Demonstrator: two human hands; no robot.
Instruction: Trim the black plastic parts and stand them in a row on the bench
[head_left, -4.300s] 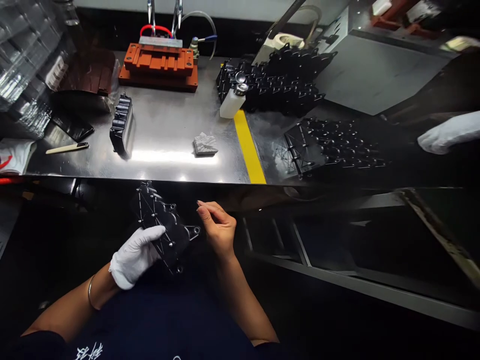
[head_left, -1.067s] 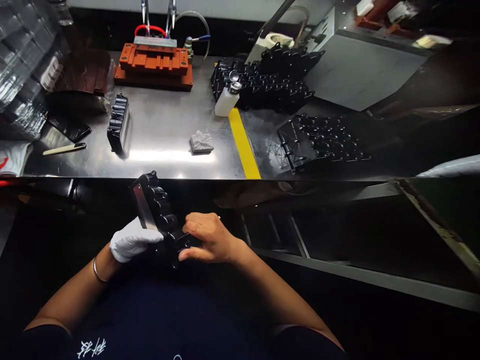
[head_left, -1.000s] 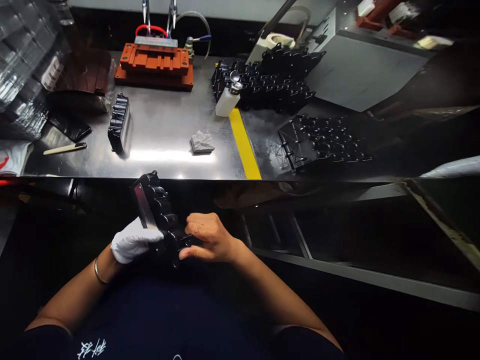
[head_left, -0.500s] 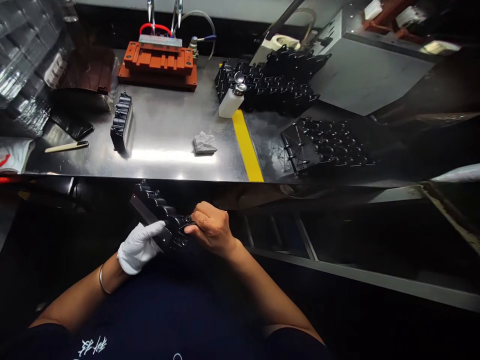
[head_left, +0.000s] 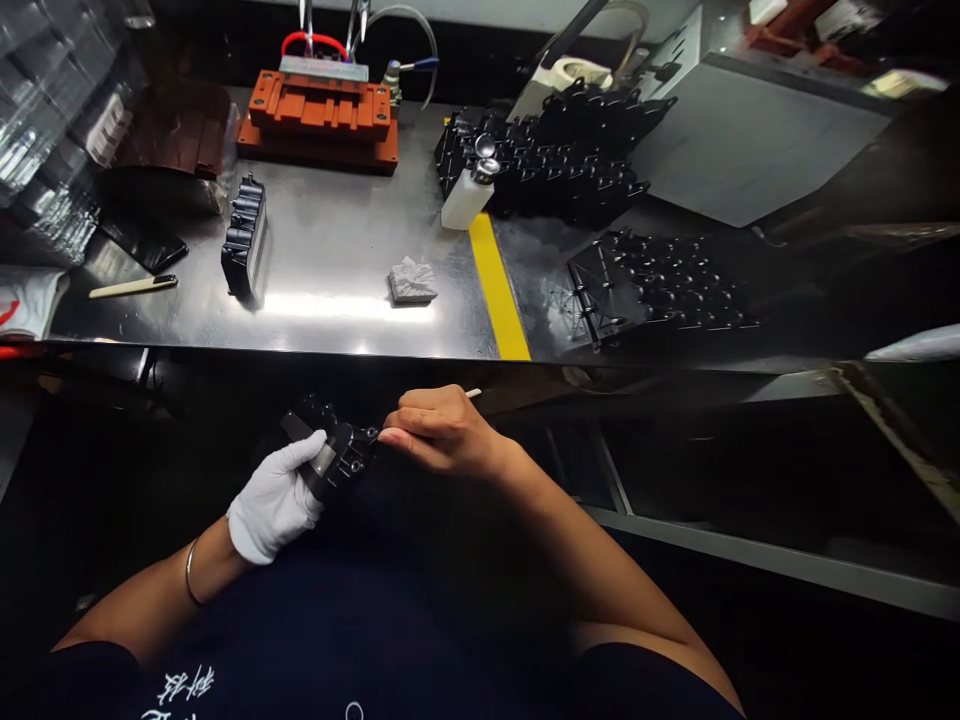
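Observation:
My left hand point(head_left: 274, 498), in a white glove, is closed around a black moulded part point(head_left: 337, 462) with rounded ribs and small ringed lugs. The thumb presses on its flat side. My bare right hand point(head_left: 442, 430) is closed in a pinch on a slim pale-handled tool point(head_left: 472, 393). Only the tool's rear end shows clearly above the knuckles. The fingertips are just right of a lug on the black part; whether the tool's tip touches it I cannot tell. Both hands are below the metal bench's front edge.
On the bench point(head_left: 330, 230) stand a similar black part point(head_left: 244, 240), a grey block point(head_left: 412, 281), a white pump bottle point(head_left: 468, 197) and an orange-brown fixture point(head_left: 319, 120). A cream-handled tool point(head_left: 131, 287) lies left. Stacked black parts point(head_left: 555, 160) and more parts point(head_left: 682, 280) are right, past yellow tape point(head_left: 499, 290).
My right hand has moved slightly right and up, and the pale tool end now shows. The black part in my left hand has turned, with its ringed end more toward me.

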